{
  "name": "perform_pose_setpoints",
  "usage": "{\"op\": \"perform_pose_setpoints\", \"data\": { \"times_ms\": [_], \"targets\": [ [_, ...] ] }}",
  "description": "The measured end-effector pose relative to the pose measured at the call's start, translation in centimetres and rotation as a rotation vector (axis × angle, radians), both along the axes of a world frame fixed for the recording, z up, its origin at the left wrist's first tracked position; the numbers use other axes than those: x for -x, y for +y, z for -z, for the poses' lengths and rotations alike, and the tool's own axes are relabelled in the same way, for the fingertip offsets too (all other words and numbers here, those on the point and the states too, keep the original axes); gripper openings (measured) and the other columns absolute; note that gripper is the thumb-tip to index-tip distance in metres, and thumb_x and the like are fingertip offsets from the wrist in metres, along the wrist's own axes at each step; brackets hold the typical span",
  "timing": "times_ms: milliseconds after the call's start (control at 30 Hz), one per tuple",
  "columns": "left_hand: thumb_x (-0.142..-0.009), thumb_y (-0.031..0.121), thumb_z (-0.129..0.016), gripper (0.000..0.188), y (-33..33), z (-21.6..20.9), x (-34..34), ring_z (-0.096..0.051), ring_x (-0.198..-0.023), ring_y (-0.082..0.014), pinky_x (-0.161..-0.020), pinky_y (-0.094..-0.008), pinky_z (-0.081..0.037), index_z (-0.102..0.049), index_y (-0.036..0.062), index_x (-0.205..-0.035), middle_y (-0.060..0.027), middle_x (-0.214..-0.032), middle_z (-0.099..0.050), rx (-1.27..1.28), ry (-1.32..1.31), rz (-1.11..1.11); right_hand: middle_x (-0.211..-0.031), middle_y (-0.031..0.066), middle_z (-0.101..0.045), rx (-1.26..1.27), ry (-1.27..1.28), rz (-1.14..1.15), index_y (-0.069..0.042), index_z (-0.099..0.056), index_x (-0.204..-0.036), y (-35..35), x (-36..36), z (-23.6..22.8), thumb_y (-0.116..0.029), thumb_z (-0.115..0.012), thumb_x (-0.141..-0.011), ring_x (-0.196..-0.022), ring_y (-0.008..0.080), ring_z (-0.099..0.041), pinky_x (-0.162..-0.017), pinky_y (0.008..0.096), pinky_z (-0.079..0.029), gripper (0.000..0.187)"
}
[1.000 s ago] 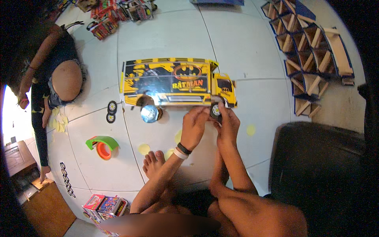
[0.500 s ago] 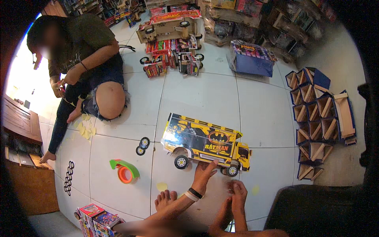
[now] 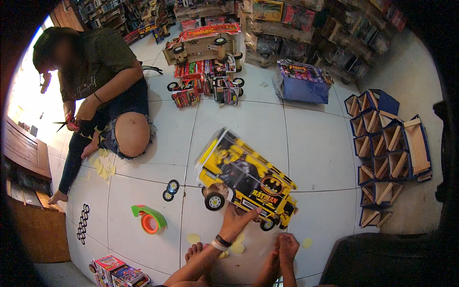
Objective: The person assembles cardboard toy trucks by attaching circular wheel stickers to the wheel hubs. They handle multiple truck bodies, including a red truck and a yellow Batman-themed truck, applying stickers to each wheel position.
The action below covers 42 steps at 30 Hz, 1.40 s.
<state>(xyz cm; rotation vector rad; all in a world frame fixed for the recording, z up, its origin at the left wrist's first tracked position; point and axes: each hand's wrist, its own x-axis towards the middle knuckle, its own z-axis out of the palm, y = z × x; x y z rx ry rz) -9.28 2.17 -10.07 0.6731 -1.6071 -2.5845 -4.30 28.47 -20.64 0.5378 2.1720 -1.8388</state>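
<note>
My left hand (image 3: 235, 224), with a black and a white band at its wrist, grips the lower side of a yellow and black toy truck (image 3: 248, 179). The thumb lies along the printed side panel while the other fingers are hidden beneath. The truck is tilted, its cab toward the lower right, and some wheels show. Just below the cab is my right hand (image 3: 288, 246), fingers curled closed beside my foot; whatever they hold, if anything, is hidden. Two small loose wheels (image 3: 170, 190) lie left of the truck, near a green and orange tape dispenser (image 3: 149, 221).
A person (image 3: 103, 81) sits at the left with red-handled scissors (image 3: 71, 123) beside yellow paper discs (image 3: 103, 165). Toy trucks (image 3: 203, 48) stand at the back, near a blue box (image 3: 303, 86). Blue wooden-slatted frames (image 3: 382, 153) lie right; black rings (image 3: 83, 225) lie left.
My left hand has tilted the toy truck, bringing its cab lower and nearer to me. My right hand has shifted slightly down. The scissors have come into clearer view in the other person's hands.
</note>
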Motion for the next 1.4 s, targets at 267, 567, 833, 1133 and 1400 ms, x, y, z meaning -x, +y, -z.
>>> {"op": "perform_pose_setpoints", "data": {
  "times_ms": [267,567,833,1133,1400],
  "targets": [
    [-0.086,0.042,-0.078,0.061,-7.3,-4.6,1.4,-0.066,-0.090,-0.0124,-0.077,-0.0266,-0.054,-0.061,-0.0063,-0.119,-0.0102,-0.098,-0.070,0.167,-0.060,0.368,-0.106,0.0095,-0.068,0.314,0.297,-0.171,-0.001,-0.063,-0.118,-0.9,9.5,-10.8,-0.059,-0.053,-0.098,-0.096,0.0177,-0.064,-0.084,0.0310,-0.050,0.063],
    [-0.087,0.045,-0.076,0.066,-7.1,-1.0,-3.4,-0.062,-0.111,-0.0173,-0.097,-0.0324,-0.049,-0.061,-0.0054,-0.127,-0.0109,-0.118,-0.068,0.006,0.093,0.418,-0.119,0.0119,-0.066,0.400,0.170,-0.461,0.005,-0.055,-0.131,-6.8,12.7,-15.9,-0.065,-0.053,-0.095,-0.111,0.0228,-0.061,-0.099,0.0366,-0.046,0.079],
    [-0.063,0.058,-0.090,0.113,-7.9,2.0,-7.5,-0.056,-0.126,-0.0236,-0.108,-0.0411,-0.044,-0.038,0.0013,-0.147,-0.0116,-0.138,-0.057,-0.221,0.215,0.435,-0.134,0.0150,-0.061,0.107,-0.204,-0.695,0.001,-0.047,-0.142,-8.0,9.3,-17.6,-0.031,-0.080,-0.087,-0.124,0.0255,-0.055,-0.108,0.0398,-0.042,0.071],
    [-0.090,0.034,-0.071,0.072,-8.5,2.6,-5.5,-0.047,-0.132,-0.0213,-0.114,-0.0381,-0.034,-0.040,0.0004,-0.145,-0.0119,-0.141,-0.051,-0.060,0.326,0.162,-0.111,0.0202,-0.070,-0.382,0.187,-0.822,-0.002,-0.041,-0.146,-11.0,10.4,-22.6,-0.032,-0.060,-0.100,-0.104,0.0299,-0.068,-0.091,0.0429,-0.053,0.058],
    [-0.090,0.034,-0.073,0.069,-4.8,1.5,-6.0,-0.059,-0.120,-0.0282,-0.099,-0.0414,-0.052,-0.043,-0.0030,-0.139,-0.0133,-0.132,-0.058,-0.302,-0.194,-0.013,-0.140,0.0219,-0.054,-1.025,0.755,-0.933,-0.013,-0.033,-0.154,-15.5,8.7,-22.7,-0.014,-0.068,-0.088,-0.117,0.0407,-0.061,-0.084,0.0507,-0.055,0.074]
  ]
}}
